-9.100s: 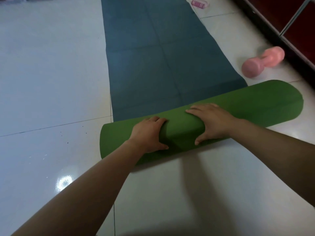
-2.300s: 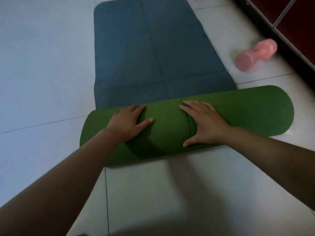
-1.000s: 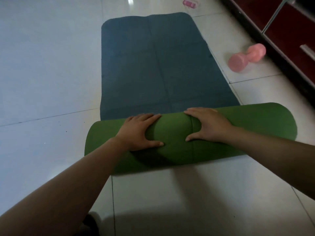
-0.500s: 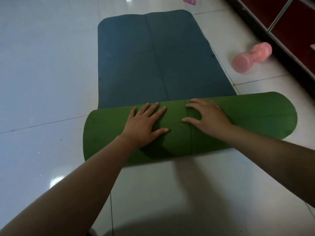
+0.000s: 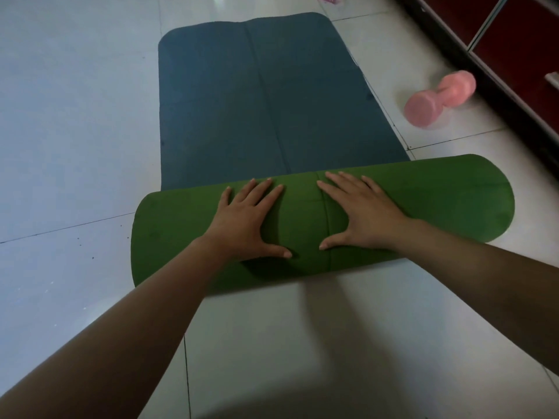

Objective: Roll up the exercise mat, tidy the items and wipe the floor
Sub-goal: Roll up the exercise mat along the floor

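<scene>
So the exercise mat [image 5: 438, 201] looks roughly half rolled: a fat green roll sits across the tile floor [image 5: 75, 116] with a stretch of blue-grey mat flat ahead, and left hand [image 5: 246, 225] and right hand [image 5: 364, 214] both lie on top of the roll, fingers straight and spread, pressing rather than gripping. Tidying and wiping look not started, since the pink dumbbell [image 5: 438, 98] lies loose on the tiles right of the mat, near the dark red cabinet [image 5: 514, 46]. Lane ahead is open, left is bare tile, but the roll's right end sticks out past the flat part's edge on the dumbbell side.
</scene>
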The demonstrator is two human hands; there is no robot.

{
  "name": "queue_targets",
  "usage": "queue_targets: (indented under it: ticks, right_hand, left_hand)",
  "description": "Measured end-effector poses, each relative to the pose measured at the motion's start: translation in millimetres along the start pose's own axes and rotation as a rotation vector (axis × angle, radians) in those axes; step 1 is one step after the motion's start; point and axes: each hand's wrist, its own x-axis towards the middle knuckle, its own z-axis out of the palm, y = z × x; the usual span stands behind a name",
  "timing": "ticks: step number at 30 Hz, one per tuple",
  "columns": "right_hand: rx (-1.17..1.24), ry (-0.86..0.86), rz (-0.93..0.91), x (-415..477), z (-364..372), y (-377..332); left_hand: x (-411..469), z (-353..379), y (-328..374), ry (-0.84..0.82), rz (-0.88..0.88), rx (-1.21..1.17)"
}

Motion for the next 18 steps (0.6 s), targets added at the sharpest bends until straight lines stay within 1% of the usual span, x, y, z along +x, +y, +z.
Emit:
queue_targets:
  ticks: [5, 15, 18]
  right_hand:
    - [-0.101, -0.069, -0.023, -2, 9, -4]
    - [-0.043, 0.013, -0.011, -8, 20, -10]
    - [-0.027, 0.041, -0.009, -12, 16, -13]
  left_hand:
    - [1, 9, 0, -0.005, -0.010, 0.009]
    - [-6, 18, 9, -0.028, -0.030, 0.040]
    - [-11, 13, 14, 0.024, -0.031, 0.027]
